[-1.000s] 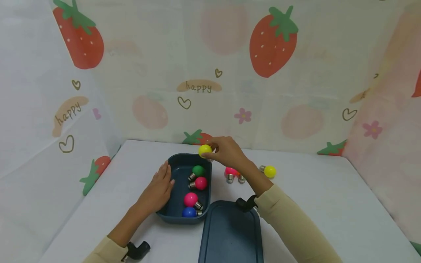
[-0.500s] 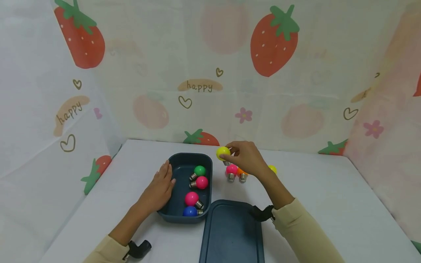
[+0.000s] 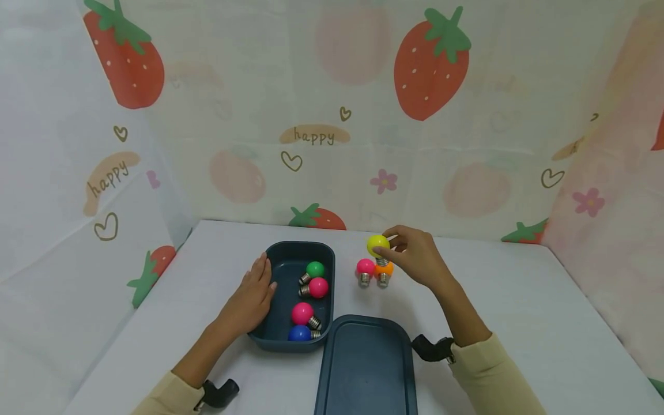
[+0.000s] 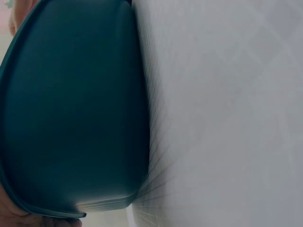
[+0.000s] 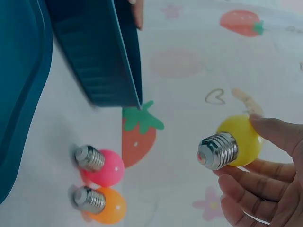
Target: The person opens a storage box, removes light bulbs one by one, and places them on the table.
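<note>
My right hand [image 3: 420,256] pinches a yellow light bulb [image 3: 378,245] by its round globe, with the metal screw base pointing down. In the right wrist view, the thumb and fingers hold the yellow globe and the ridged base shows plainly. A pink bulb [image 3: 365,267] and an orange bulb [image 3: 384,270] lie side by side on the table just below it. My left hand [image 3: 250,297] rests with straight fingers on the left rim of a dark blue box [image 3: 277,328]. Inside the box lie a green bulb [image 3: 314,269], two pink bulbs [image 3: 302,313] and a blue bulb [image 3: 299,333].
A dark blue lid [image 3: 365,369] lies flat on the white table [image 3: 519,323], right of the box and nearer to me. A curtain [image 3: 332,86] printed with strawberries hangs behind and beside the table.
My right hand has carried the yellow bulb rightward from the box's far right corner to above the orange bulb. The other yellow bulb on the table is now hidden. The left hand stays put.
</note>
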`<state>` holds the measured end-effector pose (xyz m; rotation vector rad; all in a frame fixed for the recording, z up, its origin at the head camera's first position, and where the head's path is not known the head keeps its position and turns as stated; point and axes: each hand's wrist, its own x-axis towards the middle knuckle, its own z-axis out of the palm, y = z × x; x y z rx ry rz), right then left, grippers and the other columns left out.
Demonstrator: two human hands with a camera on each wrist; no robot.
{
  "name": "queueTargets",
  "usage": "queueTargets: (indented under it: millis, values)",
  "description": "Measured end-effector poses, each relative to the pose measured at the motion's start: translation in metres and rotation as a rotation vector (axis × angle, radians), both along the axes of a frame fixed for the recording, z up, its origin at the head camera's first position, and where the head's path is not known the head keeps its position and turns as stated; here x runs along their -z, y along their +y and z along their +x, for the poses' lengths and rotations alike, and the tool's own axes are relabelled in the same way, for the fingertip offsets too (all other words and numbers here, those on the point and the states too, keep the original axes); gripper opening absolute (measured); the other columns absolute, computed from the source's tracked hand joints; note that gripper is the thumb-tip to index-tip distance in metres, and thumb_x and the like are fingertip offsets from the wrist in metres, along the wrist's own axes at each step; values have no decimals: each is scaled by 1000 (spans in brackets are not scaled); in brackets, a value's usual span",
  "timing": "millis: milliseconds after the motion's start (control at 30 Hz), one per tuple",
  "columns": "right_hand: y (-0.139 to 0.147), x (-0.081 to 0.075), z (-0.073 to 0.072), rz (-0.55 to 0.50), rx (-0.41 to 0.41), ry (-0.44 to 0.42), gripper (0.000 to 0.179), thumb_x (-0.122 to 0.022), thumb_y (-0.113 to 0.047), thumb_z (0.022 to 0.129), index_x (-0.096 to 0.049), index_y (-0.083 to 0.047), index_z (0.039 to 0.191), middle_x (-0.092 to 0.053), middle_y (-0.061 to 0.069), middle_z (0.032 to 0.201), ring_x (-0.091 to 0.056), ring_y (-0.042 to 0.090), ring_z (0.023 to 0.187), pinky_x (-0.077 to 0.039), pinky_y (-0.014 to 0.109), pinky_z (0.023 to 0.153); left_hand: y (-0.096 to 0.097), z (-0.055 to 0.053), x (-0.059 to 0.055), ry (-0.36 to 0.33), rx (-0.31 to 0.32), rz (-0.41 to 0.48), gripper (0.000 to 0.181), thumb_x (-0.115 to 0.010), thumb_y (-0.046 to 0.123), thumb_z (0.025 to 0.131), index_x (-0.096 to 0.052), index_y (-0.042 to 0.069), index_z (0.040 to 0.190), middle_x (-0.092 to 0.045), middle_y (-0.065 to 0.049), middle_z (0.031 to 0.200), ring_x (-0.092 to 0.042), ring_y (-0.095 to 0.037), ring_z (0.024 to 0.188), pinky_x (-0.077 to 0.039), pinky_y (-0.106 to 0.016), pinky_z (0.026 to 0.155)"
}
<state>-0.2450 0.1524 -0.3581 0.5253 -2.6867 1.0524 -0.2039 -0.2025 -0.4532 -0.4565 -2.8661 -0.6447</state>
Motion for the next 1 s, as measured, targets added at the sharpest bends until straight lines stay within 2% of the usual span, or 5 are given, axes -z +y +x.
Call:
queueTargets:
  millis: [200,500,867,1000]
  values:
    - [19,8,1,-21,39,5,44,-78,-33,91,-69,-5,124,-75,13,101,-70,27,90,-59,36,68,0,-1,0,3,7,1,60,-42,22,110,-22,-13,154,-11,-26,166,-11,-42,154,-19,-61,119]
    - [47,19,1,-73,127,-52,46,-76,-35,92,-68,-4,126,-76,17,104,-70,33,96,-60,40,74,0,0,1,-1,2,1,60,-42,22,110,-22,-13,154,-11,-26,166,-11,-42,154,-19,-61,119]
    - [76,26,-3,-54,177,-114,53,-72,-42,94,-66,-4,130,-73,21,112,-68,37,105,-58,50,81,2,1,-2,-2,0,-8,60,-42,21,109,-22,-13,154,-11,-27,166,-13,-43,153,-20,-60,119]
    - [85,28,-4,-47,199,-141,55,-70,-44,95,-65,-3,132,-73,22,114,-69,36,103,-58,49,80,2,1,-2,-5,0,-10,60,-40,23,110,-22,-13,154,-11,-27,166,-12,-42,153,-19,-60,119]
